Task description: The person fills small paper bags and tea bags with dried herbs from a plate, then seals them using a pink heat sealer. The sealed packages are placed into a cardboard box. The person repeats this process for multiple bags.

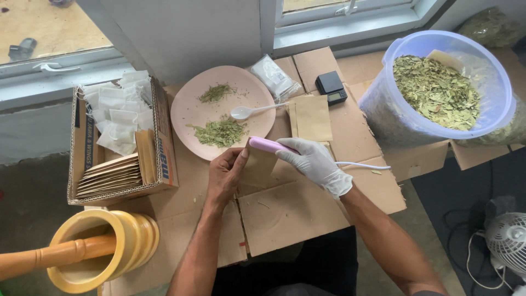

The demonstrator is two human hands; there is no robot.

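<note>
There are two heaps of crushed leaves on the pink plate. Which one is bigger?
The heap nearest the hands, at the plate's front edge, is bigger; the far heap is small and thin.

A pink plate point(189, 112) is sitting on the flattened cardboard point(290, 214), carrying two heaps of crushed green leaves and a white spoon point(247, 112). Beside it a small black scale point(331, 87) is resting near a clear packet point(274, 77). Right, a big plastic tub point(496, 82) is brimming with dried leaves. Left, a cardboard box point(164, 159) is holding white sachets and brown envelopes, and a yellow mortar point(123, 246) is cradling its wooden pestle point(49, 256). A white fan point(507, 238) is peeking in, bottom right.
</note>
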